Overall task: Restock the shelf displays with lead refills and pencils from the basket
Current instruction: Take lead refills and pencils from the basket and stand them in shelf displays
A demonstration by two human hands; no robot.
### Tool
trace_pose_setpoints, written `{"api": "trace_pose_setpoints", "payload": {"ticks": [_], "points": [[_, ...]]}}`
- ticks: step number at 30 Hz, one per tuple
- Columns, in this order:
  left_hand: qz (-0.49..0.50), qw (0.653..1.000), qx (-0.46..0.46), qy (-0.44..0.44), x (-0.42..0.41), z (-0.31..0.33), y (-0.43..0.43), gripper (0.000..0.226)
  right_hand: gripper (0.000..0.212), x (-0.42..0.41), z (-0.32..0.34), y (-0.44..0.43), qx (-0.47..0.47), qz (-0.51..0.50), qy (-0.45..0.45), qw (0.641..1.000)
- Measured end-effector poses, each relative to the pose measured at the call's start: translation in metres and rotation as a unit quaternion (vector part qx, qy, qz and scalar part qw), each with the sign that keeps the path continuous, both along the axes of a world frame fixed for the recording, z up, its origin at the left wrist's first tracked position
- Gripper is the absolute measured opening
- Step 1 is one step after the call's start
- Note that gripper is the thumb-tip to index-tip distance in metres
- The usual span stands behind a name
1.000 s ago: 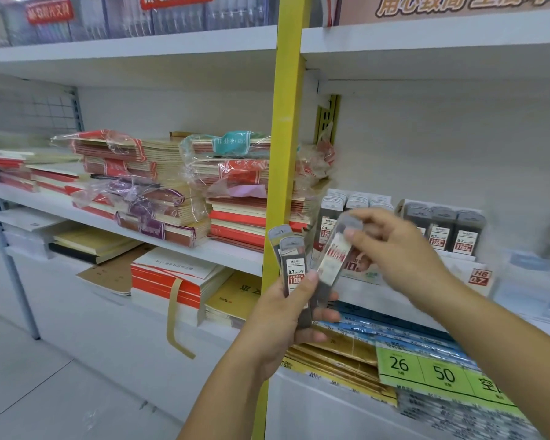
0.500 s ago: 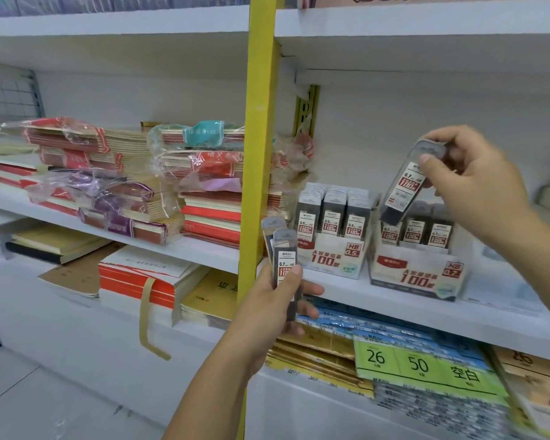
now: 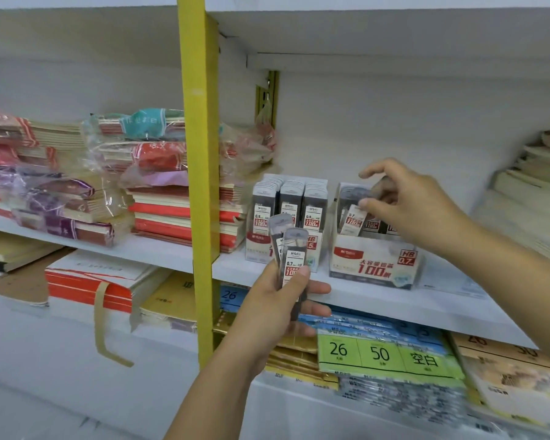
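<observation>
Tip the grey plastic refill case [image 3: 353, 219], pinched in the right hand [image 3: 416, 211], upright into the white cardboard display box [image 3: 375, 265] at the front edge of the white shelf [image 3: 394, 301], with the left hand [image 3: 277, 309] gripping two spare grey cases [image 3: 294, 258].

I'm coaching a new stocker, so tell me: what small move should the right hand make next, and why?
Probably press the tilted refill case down into the HB 0.7 display box until it stands upright, then release. The right hand pinches its top, its lower end sits in the box's front-left corner, and its label reads 0.7, matching. The left hand holds two more cases.
</observation>
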State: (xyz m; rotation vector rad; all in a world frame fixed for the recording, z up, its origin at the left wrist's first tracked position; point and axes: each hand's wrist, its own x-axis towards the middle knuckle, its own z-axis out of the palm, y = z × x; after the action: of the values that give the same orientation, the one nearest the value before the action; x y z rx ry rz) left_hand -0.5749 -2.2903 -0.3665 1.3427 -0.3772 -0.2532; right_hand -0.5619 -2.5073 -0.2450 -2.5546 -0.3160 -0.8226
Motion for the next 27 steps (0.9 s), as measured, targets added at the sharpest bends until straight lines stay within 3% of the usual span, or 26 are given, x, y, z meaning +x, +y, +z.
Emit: {"api": "trace_pose_setpoints", "payload": {"ticks": [4,9,13,16,18,22,27], "points": [[0.004,1.000,-0.002,0.002,0.003,0.000,-0.001,0.019,0.020,0.008,-0.008,0.005,-0.082,-0.031,-0.053,0.995],[0.011,0.999,0.026,-0.026,0.000,-0.001,-0.001,0.019,0.033,0.006,-0.012,0.009,-0.120,-0.092,-0.044,0.987],[-0.008,0.998,0.040,-0.048,-0.004,0.003,-0.001,0.009,0.018,-0.023,-0.024,0.024,0.005,-0.004,-0.054,0.999],[-0.026,0.997,0.039,-0.061,-0.007,0.004,-0.003,0.006,0.017,-0.042,-0.035,0.041,0.165,0.122,0.095,0.974],[-0.040,0.997,0.035,-0.064,-0.010,0.004,-0.005,0.007,0.025,-0.046,-0.042,0.046,0.214,0.151,0.148,0.954],[-0.055,0.997,0.020,-0.055,-0.012,0.002,-0.004,0.018,0.027,-0.049,-0.044,0.041,0.282,0.154,0.099,0.942],[-0.022,1.000,0.011,-0.006,-0.006,0.001,0.002,0.021,0.031,-0.041,-0.005,0.003,0.268,0.086,-0.073,0.957]]}}
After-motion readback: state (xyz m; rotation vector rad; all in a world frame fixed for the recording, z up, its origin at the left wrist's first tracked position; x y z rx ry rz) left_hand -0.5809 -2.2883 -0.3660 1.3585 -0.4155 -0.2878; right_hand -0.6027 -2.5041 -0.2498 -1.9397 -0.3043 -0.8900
